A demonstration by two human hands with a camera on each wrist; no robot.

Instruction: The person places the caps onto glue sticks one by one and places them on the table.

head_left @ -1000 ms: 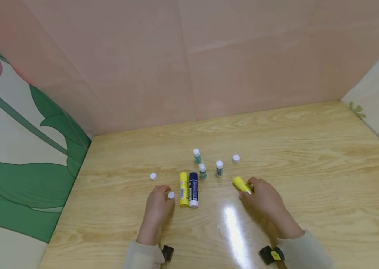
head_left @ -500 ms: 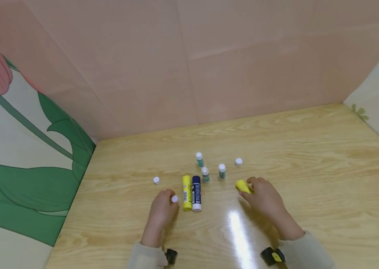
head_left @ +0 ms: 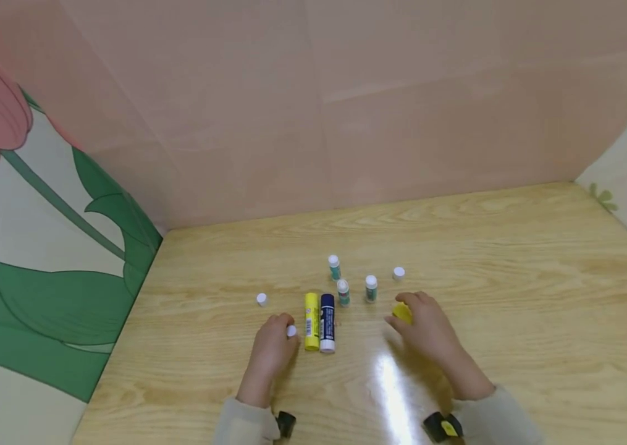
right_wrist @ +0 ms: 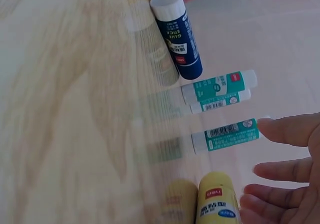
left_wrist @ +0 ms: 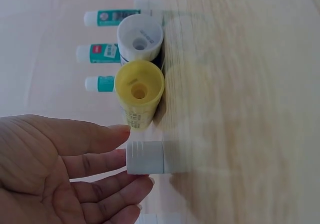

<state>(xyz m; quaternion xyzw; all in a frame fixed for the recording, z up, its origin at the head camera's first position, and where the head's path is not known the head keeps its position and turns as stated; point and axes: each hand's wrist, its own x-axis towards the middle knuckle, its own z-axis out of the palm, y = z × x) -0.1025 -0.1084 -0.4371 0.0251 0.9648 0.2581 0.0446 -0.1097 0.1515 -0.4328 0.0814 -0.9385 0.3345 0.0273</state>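
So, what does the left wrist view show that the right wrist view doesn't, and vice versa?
Only the left wrist view shows the white cap by the left hand, and the hollow end of the blue stick.

Only the right wrist view shows the right hand, the yellow stick near it, and the blue stick's "GLUE STICK" lettering.

Both show the table, the blue stick, three green sticks and the other yellow stick, of which the right wrist view catches only a bit.
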